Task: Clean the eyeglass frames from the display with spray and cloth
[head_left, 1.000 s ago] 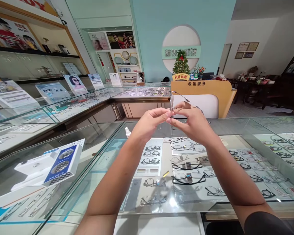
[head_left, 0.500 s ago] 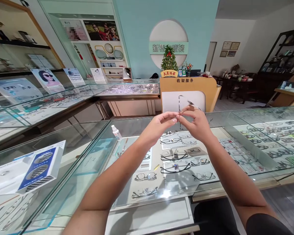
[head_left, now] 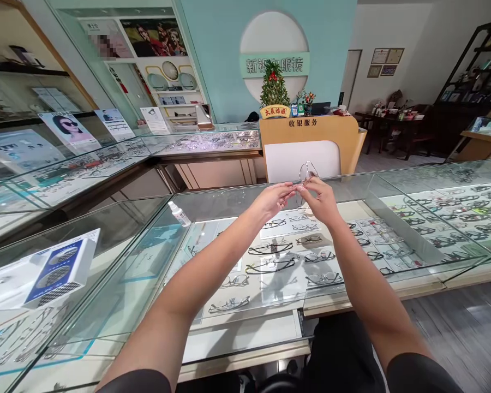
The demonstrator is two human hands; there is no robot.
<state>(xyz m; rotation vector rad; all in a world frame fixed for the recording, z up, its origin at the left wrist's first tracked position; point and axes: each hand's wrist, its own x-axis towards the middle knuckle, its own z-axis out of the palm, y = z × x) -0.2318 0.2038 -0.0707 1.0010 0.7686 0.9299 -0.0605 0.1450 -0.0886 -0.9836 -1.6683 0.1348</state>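
Observation:
Above the glass counter, straight ahead, I hold a pair of thin-framed eyeglasses (head_left: 306, 170) upright between both hands. My right hand (head_left: 322, 202) is closed on it, with thumb and fingers pinching the frame. My left hand (head_left: 273, 200) meets it from the other side, its fingertips closed at the frame's near part; the exact contact is partly hidden by the fingers. Beneath the hands, several eyeglasses (head_left: 271, 248) lie in rows inside the glass display counter (head_left: 284, 299). A small white bottle (head_left: 179, 214) stands on the glass, left of my left forearm.
A blue and white box (head_left: 57, 273) sits on the glass at left. Beyond the counter is a wooden cashier desk (head_left: 352, 136) with a plant (head_left: 274, 87). Another display case (head_left: 213, 143) runs along the back left. An open drawer (head_left: 245, 335) juts out below the counter.
The eyeglasses have turned in my hands, so a rounded rim now shows above the fingers. My left fingers have bent more. The camera view has shifted slightly.

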